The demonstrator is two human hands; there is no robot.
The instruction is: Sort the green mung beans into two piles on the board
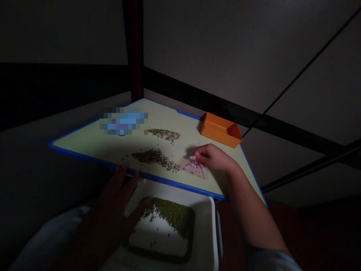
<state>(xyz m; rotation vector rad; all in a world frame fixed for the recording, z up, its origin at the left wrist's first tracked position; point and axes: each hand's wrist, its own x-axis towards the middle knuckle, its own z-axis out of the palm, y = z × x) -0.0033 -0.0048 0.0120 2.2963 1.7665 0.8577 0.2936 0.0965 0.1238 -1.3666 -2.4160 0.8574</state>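
Note:
My left hand (120, 199), dark in shadow, reaches over the left side of a white tub (213, 226) with its fingers spread. Two fingertips are by the table's blue edge; another is over green mung-like beans (176, 214) in the tub. My right hand (211, 156) is closed in a pinch low over the tabletop. A small pale spot shows at its fingertips; whether it is a nail or a held piece, I cannot tell. Just below is a pinkish half-round protractor shape (194, 171). Left of it spreads a darker pile of beans or seeds (152, 156).
A cream table (90, 141) with a blue rim stands in the corner. A second thin patch of seeds (165, 133) lies farther back. An orange tray (220, 130) sits at the back right. A blurred blue item (124, 122) lies at the left. Walls rise behind.

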